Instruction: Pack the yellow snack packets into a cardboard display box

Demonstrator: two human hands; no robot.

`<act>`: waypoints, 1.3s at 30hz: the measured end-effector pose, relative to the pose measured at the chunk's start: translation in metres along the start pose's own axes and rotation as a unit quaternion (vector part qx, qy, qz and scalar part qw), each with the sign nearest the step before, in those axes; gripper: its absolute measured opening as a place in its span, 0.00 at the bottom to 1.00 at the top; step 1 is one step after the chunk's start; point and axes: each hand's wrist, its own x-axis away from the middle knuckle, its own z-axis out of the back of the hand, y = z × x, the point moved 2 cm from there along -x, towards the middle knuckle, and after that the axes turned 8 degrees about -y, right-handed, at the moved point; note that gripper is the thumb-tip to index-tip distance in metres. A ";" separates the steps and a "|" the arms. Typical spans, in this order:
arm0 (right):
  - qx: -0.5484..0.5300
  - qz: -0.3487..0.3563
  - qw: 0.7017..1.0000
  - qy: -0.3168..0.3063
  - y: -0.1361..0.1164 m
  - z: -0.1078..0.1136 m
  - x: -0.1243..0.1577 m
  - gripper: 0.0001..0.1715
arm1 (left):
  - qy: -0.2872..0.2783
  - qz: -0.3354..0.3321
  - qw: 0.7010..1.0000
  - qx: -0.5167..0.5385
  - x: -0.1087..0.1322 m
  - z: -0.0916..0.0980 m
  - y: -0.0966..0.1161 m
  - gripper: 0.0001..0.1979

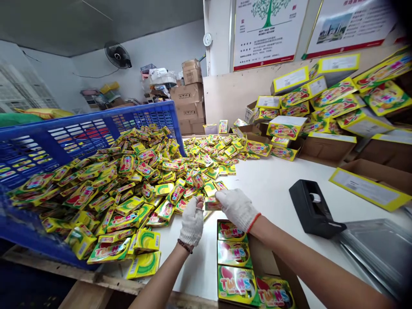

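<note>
Both of my hands wear white knit gloves. My left hand (192,222) and my right hand (237,207) together hold a small stack of yellow-and-red candy packets (212,204) between them, just above the white table (273,189). Right below my hands an open cardboard box (262,259) holds packets printed "TWINS" (234,254) laid flat in a row. A big heap of the same packets (128,189) spills from a tipped blue plastic crate (83,133) on the left, reaching up to my hands.
A black tape dispenser (313,210) stands to the right of my hands, with a clear plastic tray (380,249) beyond it. Stacked yellow display boxes (322,107) and brown cartons (328,148) fill the back right. Cardboard boxes (188,94) and a wall fan (117,55) are behind.
</note>
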 end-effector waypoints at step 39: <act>0.092 -0.287 0.953 -0.031 0.181 -0.053 0.176 0.26 | -0.287 -0.201 0.920 -0.175 0.113 -0.032 0.095 0.30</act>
